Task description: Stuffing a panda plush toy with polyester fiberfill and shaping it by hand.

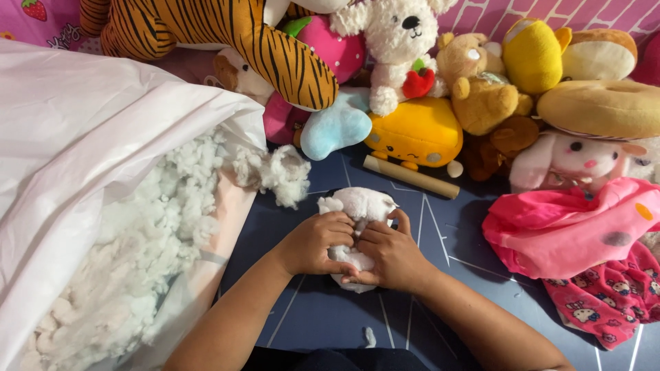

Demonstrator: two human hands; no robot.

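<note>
Left hand [317, 242] and right hand [390, 255] clamped on white plush [359, 206]; loose stuffing [278, 175] at 11 o'clock (risk: hard squeeze could push filling out)

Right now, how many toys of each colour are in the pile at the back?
Orange striped tiger: 1
White: bear, bunny: 2
Yellow: square toy, round toy: 2
Brown bear: 1
Pink strawberry: 1
Blue toy: 1
Total: 8

Big white plastic bag of fluffy white stuffing [130, 247] at left; striped orange tiger plush [227, 34], wooden dowel [411, 176], crumpled pink fabric [570, 227] nearby.
</note>
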